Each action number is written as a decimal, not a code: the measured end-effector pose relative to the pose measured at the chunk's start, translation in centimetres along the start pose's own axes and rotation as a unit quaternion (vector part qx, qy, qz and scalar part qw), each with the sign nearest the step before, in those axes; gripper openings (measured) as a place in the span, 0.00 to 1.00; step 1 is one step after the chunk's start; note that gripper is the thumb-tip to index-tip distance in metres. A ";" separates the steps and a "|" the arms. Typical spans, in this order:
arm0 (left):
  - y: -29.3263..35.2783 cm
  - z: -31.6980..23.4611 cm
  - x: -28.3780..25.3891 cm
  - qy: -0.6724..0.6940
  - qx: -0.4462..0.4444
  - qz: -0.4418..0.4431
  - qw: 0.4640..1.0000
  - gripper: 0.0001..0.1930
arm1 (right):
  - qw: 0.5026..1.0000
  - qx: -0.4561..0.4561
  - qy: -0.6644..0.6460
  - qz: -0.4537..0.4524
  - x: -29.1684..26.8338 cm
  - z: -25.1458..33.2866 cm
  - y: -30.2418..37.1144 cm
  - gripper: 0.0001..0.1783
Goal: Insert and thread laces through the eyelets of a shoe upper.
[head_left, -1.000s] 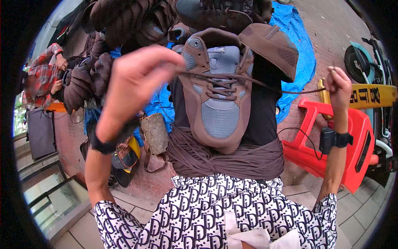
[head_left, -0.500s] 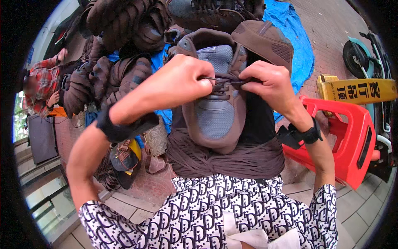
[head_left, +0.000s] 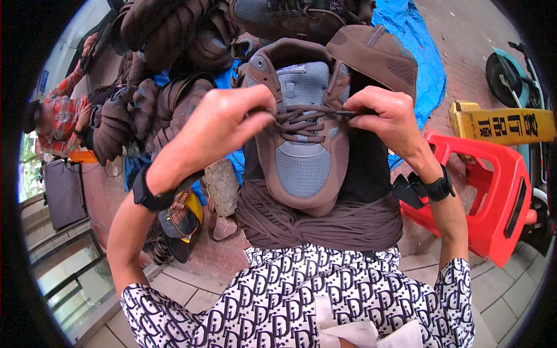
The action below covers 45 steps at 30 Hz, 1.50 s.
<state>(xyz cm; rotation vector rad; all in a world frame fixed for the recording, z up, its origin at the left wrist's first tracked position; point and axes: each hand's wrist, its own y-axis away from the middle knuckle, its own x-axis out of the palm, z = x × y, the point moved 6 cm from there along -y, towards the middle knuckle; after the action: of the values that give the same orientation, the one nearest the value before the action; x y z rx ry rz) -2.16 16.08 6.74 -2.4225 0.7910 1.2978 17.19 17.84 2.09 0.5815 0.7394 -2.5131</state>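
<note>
A brown and grey-blue sneaker (head_left: 303, 168) rests toe toward me on my lap, its tongue upright between the eyelet flaps. A dark brown shoelace (head_left: 313, 108) runs crosswise over the tongue, above rows that are threaded lower down. At the right flap, my right hand (head_left: 386, 116) pinches the lace's dark tip between thumb and fingers. My left hand (head_left: 235, 124) is at the left flap, closed around the lace there, its fingertips slightly blurred. Below the toe lies a thick bundle of brown laces (head_left: 319, 223) across my lap.
More brown shoes (head_left: 171, 35) are piled ahead and to the left, partly on a blue tarp (head_left: 426, 64). A red plastic stool (head_left: 493, 203) and a yellow sign (head_left: 502, 124) stand at right. Another person in a plaid shirt (head_left: 61, 119) is at far left.
My left hand has drawn left, away from the middle of the tongue, uncovering the lace rows. My right hand has moved slightly right and still pinches the lace tip.
</note>
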 end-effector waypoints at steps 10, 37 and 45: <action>0.3 -1.2 0.3 -0.113 0.110 -0.067 0.985 0.09 | 1.000 -0.008 0.020 0.000 0.0 0.1 0.2 0.11; 6.8 7.1 -6.3 0.172 -0.246 -0.213 0.930 0.11 | 0.991 0.032 0.119 -0.053 -1.6 -0.9 2.4 0.07; 18.7 16.1 -22.1 0.280 -0.170 -0.601 0.729 0.15 | 0.989 0.043 0.130 -0.051 -2.0 -1.4 2.9 0.07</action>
<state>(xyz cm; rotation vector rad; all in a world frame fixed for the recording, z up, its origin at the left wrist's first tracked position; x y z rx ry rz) -33.92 16.03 16.32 -2.6536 -0.9802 0.1578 20.74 17.08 0.93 0.9372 0.7724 -2.6029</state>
